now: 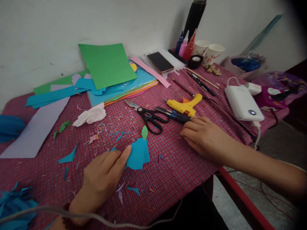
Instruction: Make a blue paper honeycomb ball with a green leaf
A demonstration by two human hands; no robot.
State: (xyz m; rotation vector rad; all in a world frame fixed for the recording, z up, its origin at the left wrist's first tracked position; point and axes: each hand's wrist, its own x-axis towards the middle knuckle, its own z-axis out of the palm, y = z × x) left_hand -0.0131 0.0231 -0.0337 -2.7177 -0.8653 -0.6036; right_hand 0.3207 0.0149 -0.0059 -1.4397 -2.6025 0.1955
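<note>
Blue paper pieces (137,155) lie near the front of the table, stacked unevenly. My left hand (103,175) is on them, its index finger pressed along the top and the other fingers curled; the thumb is hidden. A small green paper leaf (144,132) touches their upper edge. Beyond it are black-handled scissors (148,116), blades partly apart. My right hand (203,137) rests on the cloth with its fingers curled, close to the end of a dark utility knife (174,115). Whatever those fingers may hold is hidden. Just behind the knife sits a yellow glue gun (185,104).
Paper scraps litter the checked tablecloth (165,179). Coloured paper sheets (107,65) and a phone (160,62) lie at the back. Paint bottles (186,44), paper cups (213,52) and a white power bank (243,102) stand rightward. A cable (96,217) crosses the front.
</note>
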